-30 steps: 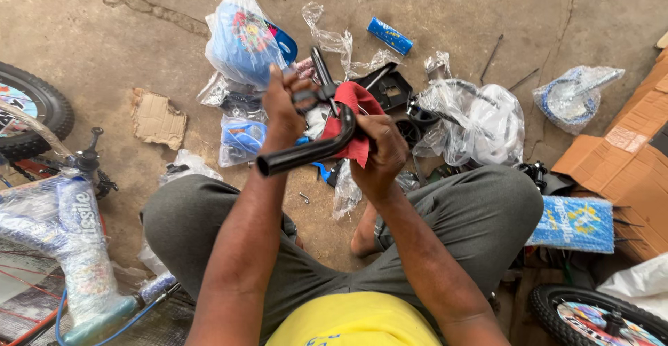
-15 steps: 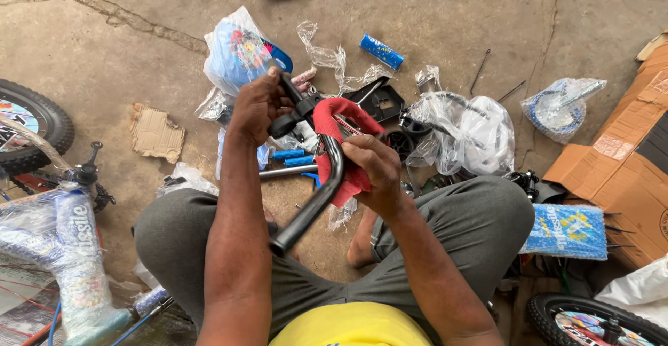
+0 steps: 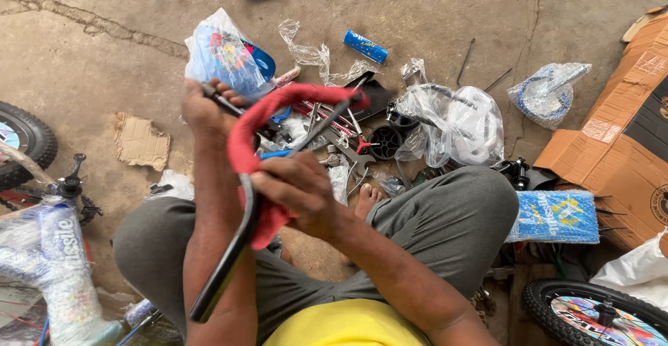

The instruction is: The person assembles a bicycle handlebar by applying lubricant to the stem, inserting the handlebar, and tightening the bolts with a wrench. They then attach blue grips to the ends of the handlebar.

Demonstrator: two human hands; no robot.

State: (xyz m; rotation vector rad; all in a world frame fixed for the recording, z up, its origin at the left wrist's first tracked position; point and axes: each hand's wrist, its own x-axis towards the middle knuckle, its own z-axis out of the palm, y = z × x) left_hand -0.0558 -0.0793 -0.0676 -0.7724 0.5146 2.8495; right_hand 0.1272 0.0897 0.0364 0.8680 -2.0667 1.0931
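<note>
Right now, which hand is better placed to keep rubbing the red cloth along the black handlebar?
The right hand: it already presses the red cloth around the black handlebar. The left hand grips the bar's upper end, steadying it.

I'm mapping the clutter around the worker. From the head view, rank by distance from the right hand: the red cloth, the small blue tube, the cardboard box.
1. Red cloth: gripped by the right hand, wrapped around the black handlebar.
2. Small blue tube: on the floor, up ahead.
3. Cardboard box: far right edge.
</note>
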